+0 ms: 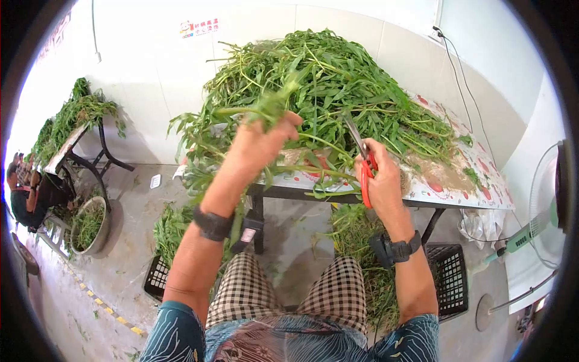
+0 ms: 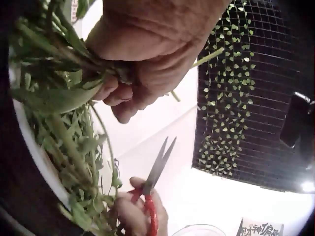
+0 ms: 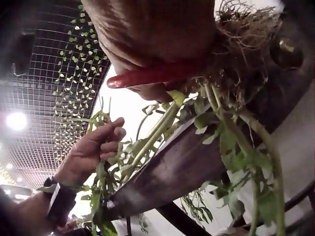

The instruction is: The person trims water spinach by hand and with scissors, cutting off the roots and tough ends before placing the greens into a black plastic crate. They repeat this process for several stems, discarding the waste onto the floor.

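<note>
Greens (image 1: 319, 84) lie heaped on the patterned surface (image 1: 425, 192), against a pale wall (image 1: 253, 24). Room, left to right: a side surface (image 1: 67, 145) also bearing greens, a round pot (image 1: 102, 241) of greens on the floor, a left crate (image 1: 155, 277), a right crate (image 1: 453, 304), and a fan (image 1: 543, 218) at far right. Left grip (image 1: 263, 142): fingers curled round a sprig (image 1: 279, 101), raised before the heap; sprig blurred. Right grip (image 1: 384, 175): fingers wrapped round the red handles of scissors (image 1: 366, 181), blades parted, near the surface's front edge.
</note>
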The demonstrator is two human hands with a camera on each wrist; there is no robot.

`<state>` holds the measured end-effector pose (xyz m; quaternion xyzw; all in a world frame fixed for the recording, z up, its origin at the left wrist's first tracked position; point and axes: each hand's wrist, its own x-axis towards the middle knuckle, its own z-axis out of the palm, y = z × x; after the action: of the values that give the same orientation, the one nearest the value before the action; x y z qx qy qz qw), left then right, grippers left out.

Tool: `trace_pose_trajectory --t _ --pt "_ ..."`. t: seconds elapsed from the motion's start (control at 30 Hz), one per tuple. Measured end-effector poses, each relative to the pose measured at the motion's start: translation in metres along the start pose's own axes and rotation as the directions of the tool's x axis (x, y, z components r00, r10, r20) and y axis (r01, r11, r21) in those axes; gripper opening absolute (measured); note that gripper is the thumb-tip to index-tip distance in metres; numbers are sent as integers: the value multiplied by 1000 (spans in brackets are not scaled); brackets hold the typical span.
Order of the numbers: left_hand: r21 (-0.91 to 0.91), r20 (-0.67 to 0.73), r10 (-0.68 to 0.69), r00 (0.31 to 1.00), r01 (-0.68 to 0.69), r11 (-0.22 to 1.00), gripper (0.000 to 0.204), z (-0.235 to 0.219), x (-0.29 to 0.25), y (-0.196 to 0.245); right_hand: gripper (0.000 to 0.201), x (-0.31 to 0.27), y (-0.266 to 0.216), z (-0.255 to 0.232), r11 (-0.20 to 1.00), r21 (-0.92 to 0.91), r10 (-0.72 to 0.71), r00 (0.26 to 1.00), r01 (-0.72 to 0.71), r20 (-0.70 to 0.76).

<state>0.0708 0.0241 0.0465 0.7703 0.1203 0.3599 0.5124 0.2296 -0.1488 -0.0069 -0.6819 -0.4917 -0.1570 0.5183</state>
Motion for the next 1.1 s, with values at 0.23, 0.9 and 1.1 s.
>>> trace_pose_trajectory --t 0.23,0.9,1.1 --pt "588 177 318 932 -359 725 27 42 3 -39 41 -18 9 1 993 90 -71 997 73 -27" --pt "429 6 521 854 -473 770 26 43 -2 -65 86 -83 -27 -24 417 480 196 592 -772 782" --pt "395 -11 531 847 -484 781 25 42 -5 -63 80 -56 -22 -2 389 454 282 573 -801 769"
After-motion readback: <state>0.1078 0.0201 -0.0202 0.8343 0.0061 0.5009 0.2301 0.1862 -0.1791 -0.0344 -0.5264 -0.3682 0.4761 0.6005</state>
